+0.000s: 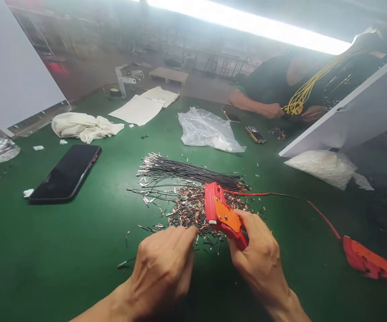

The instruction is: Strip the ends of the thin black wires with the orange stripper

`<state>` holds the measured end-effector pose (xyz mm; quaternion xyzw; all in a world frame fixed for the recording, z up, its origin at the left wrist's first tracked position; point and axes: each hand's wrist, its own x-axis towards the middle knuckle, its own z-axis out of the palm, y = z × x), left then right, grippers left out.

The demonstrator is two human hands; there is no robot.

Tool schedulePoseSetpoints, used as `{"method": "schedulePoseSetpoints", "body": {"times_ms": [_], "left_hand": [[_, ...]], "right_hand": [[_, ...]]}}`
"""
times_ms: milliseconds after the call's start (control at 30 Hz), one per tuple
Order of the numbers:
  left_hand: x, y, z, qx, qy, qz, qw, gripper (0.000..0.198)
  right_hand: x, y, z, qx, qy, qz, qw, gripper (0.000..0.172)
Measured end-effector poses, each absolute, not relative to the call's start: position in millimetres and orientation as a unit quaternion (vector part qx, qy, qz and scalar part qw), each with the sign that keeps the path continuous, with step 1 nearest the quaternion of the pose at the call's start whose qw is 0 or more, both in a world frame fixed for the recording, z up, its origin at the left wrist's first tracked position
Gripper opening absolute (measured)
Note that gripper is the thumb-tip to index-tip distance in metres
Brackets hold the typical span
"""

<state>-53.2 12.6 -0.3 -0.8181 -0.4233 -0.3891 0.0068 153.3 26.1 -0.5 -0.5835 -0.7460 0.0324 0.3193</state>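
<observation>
Red-and-orange hand tool (226, 215): in my right hand (258, 248), fingers wrapped round its handle. My left hand (166, 259), just left of it, is curled; whether it holds anything, I cannot tell. Wire clippings (186, 209) lie just beyond both hands, black wire bundle (193, 171) farther out; phone (66, 173) well left.

Smooth plastic tool (226, 213), glossy bag (206, 129)

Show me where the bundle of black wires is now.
In the head view, the bundle of black wires lies near the centre of the green table, between the clear plastic bag and the pile of wire scraps.
</observation>
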Motion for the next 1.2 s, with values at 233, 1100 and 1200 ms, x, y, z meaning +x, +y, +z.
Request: {"method": "schedulePoseSetpoints", "body": {"times_ms": [233, 1100, 1200], "left_hand": [[-63.2, 22.2, -2.6, -0.774, -0.482, -0.409, 0.003, 0.018], [-64.5, 24.1, 2.9, -0.807, -0.388, -0.444, -0.019, 0.021], [-65.1, 24.3, 3.7, -0.818, -0.381, -0.431, -0.006, 0.021]], "right_hand": [[158.5, 24.7, 6.3, -0.593, -0.725, 0.081, 0.34, 0.019], [150.6, 19.2, 16.7, -0.372, -0.271, 0.773, 0.437, 0.02], [150.6, 18.9, 16.4, -0.375, -0.272, 0.774, 0.43, 0.02]]}}
